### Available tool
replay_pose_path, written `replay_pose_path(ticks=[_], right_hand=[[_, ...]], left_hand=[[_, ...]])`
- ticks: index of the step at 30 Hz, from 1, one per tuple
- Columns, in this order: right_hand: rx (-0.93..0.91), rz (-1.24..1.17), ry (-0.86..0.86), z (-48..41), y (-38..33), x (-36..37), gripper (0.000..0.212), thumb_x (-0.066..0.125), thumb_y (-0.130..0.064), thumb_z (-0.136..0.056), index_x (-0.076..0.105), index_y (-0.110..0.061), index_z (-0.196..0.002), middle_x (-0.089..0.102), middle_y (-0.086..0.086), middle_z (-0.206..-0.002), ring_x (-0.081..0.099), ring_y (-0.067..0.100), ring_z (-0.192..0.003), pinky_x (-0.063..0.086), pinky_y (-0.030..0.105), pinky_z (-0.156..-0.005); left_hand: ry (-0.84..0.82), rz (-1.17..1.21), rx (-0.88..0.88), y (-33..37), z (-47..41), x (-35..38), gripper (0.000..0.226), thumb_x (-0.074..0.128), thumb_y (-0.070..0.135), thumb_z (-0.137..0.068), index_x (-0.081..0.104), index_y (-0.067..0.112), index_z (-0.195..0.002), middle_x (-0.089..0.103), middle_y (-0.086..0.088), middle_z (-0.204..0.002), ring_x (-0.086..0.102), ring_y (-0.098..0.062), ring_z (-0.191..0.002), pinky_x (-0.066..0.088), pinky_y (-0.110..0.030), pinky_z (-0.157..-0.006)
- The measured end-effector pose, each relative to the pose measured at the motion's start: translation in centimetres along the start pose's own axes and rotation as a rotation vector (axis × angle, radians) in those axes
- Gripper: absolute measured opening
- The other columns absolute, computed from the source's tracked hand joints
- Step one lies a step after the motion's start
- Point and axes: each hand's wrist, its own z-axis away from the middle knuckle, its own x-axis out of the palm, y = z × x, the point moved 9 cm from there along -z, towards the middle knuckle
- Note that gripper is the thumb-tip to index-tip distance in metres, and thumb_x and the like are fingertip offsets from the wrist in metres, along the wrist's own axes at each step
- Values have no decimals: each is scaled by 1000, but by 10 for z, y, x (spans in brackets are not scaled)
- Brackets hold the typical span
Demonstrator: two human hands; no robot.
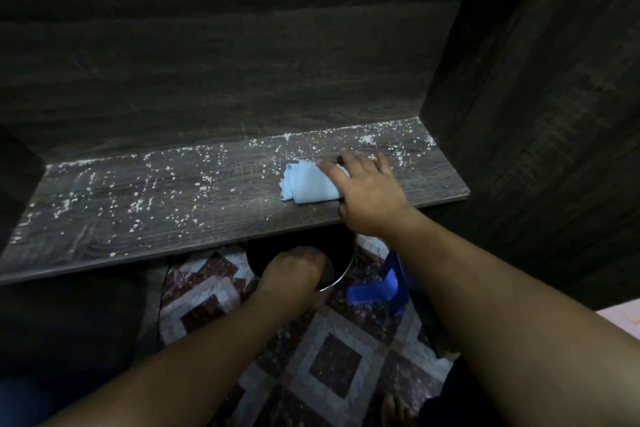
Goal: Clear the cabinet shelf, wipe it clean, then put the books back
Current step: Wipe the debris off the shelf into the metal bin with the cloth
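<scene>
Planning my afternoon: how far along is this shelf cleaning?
Cleared: no books on the shelf. In hand: right hand presses the blue cloth at its right end; left hand holds a dark container below the edge. Left: white crumbs across it, books back.

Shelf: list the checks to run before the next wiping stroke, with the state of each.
1. Books off the shelf: ok, none stand on it.
2. Cloth in hand: ok, the right hand presses flat on the light blue cloth near the shelf's right end.
3. Crumbs gone: not ok, white crumbs lie scattered left of the cloth and along the back edge.
4. Catcher in place: ok, the left hand has a grip on a dark bowl below the front edge, under the right hand.
5. Room in the bowl: cannot tell, its inside is too dark.
</scene>
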Motion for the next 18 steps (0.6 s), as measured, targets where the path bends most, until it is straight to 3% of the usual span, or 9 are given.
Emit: replay_pose_path(ticks=[2,4,6,8,11,14,18], right_hand=[[11,-34,-31,-2,1,3,83,58,-30,-84,9,-34,-152,31,11,-152,26,29,-140,4,61,-115],[31,-71,-38,-3,3,0,79,57,-26,-85,14,-35,-150,42,10,-143,35,31,-134,0,66,-112],[48,-99,-29,-4,4,-4,73,56,-22,-85,19,-35,-148,49,10,-133,40,32,-128,-3,68,-110],[56,-91,-9,-4,4,-7,69,54,-19,-86,21,-34,-145,52,11,-126,42,32,-125,-3,68,-110],[75,-47,60,-5,4,-12,66,51,-18,-88,20,-33,-144,54,11,-120,45,31,-120,-3,67,-111],[91,-49,81,-5,4,-18,68,52,-22,-88,16,-33,-146,53,10,-120,49,31,-117,-4,64,-113],[82,-104,67,-7,3,-27,70,55,-25,-88,18,-37,-146,51,10,-123,52,33,-115,14,61,-114]], left_hand=[[-24,-13,-18,0,3,15,52,86,37,-26,75,12,-70,65,-5,-59,60,-16,-44,42,-18,-41],[13,-20,-11,1,7,24,19,73,29,-46,68,11,-52,57,-5,-46,55,-16,-34,39,-15,-39],[22,-7,20,4,11,37,24,44,21,-61,62,13,-47,54,-2,-43,52,-16,-33,39,-16,-42],[65,-3,12,3,10,42,29,34,17,-61,61,14,-50,55,-1,-46,53,-17,-36,40,-18,-43],[67,40,15,-1,6,44,29,34,16,-60,61,13,-49,54,-3,-45,53,-19,-34,38,-16,-40],[24,44,7,-6,9,42,20,45,13,-55,57,8,-39,50,-5,-38,48,-17,-27,33,-12,-33],[-37,0,65,-4,8,56,17,56,18,-55,60,10,-41,53,-2,-41,52,-14,-31,34,-13,-32]])
